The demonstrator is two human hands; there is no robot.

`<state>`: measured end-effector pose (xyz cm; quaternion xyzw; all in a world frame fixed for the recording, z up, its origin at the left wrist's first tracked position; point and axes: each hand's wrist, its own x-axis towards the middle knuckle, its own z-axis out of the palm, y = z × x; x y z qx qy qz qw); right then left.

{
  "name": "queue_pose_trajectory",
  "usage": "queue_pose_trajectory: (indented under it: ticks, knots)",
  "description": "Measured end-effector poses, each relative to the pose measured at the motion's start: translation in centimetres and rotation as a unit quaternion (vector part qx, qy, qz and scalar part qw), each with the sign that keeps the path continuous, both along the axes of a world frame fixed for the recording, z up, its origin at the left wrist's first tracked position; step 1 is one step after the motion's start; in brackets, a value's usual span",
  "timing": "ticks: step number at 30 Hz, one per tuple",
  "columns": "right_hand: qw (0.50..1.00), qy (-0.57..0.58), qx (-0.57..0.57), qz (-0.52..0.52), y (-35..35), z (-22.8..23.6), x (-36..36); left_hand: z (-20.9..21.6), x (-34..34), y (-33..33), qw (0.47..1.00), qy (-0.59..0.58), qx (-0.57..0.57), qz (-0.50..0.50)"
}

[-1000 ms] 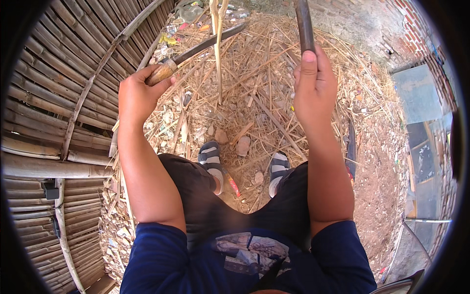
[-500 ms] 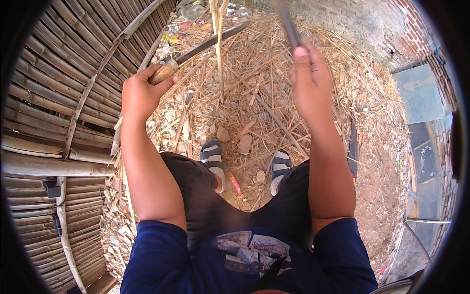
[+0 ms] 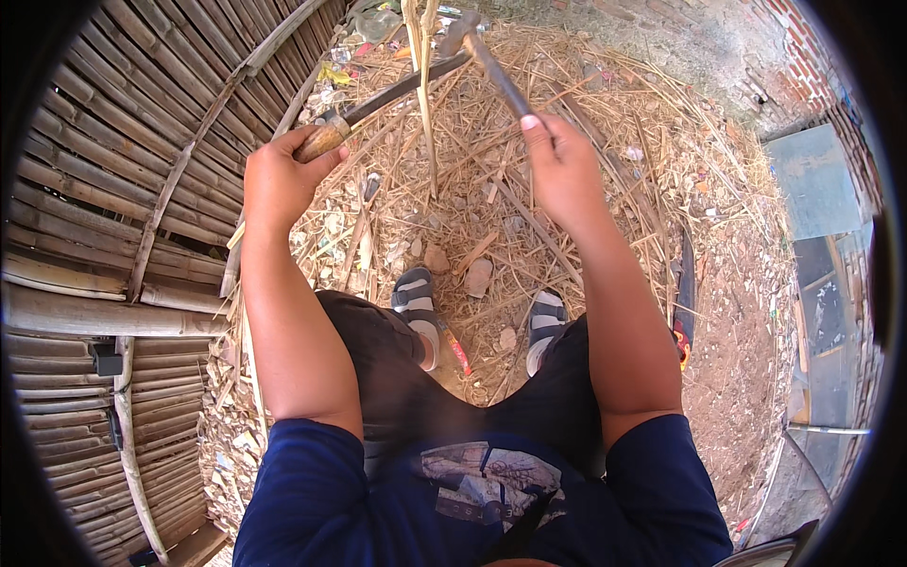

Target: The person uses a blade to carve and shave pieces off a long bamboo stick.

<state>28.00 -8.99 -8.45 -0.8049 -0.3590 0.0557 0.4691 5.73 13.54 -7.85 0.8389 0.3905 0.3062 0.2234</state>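
Observation:
My left hand [image 3: 283, 175] is closed round the wooden handle of a machete [image 3: 387, 94], whose dark blade slants up to the right. The blade crosses a pale split stick [image 3: 426, 128] that stands upright and looks parted into strips above it. In my right hand [image 3: 565, 170] is the dark handle of a hammer [image 3: 501, 77]. The hammer's head is at the far end of the machete blade, just right of the stick; whether the two touch I cannot tell.
Dry splinters and stones litter the ground between my sandalled feet [image 3: 414, 298]. A bamboo slat wall [image 3: 142, 142] runs along the left. Brick and plaster wall [image 3: 727, 57] stands at the far right, with grey sheets [image 3: 817, 180] nearby. A dark long object [image 3: 684, 283] lies beside my right arm.
My right hand has swung left and slightly down, bringing the hammer's head to the machete's far end. My left hand and the stick have barely shifted.

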Motion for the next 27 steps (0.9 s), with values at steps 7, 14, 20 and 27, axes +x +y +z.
queue_pose_trajectory:
  ticks: [7,14,20,27]
  knots:
    - [0.970,-0.032,0.241,-0.020,-1.3,2.2,0.4,-0.5,0.5,0.0,1.000,-0.005,-0.006,-0.012]
    - [0.995,-0.025,-0.098,0.005,0.6,-1.9,0.0,0.4,1.0,-0.8,1.000,0.023,0.003,0.003]
    - [1.000,0.002,0.017,-0.003,-0.5,0.2,0.3,0.3,0.9,-0.9,0.999,0.043,-0.030,-0.007]
    - [0.971,-0.044,0.233,-0.035,-1.6,2.6,0.0,0.4,1.2,-1.1,0.998,0.040,-0.050,-0.014]
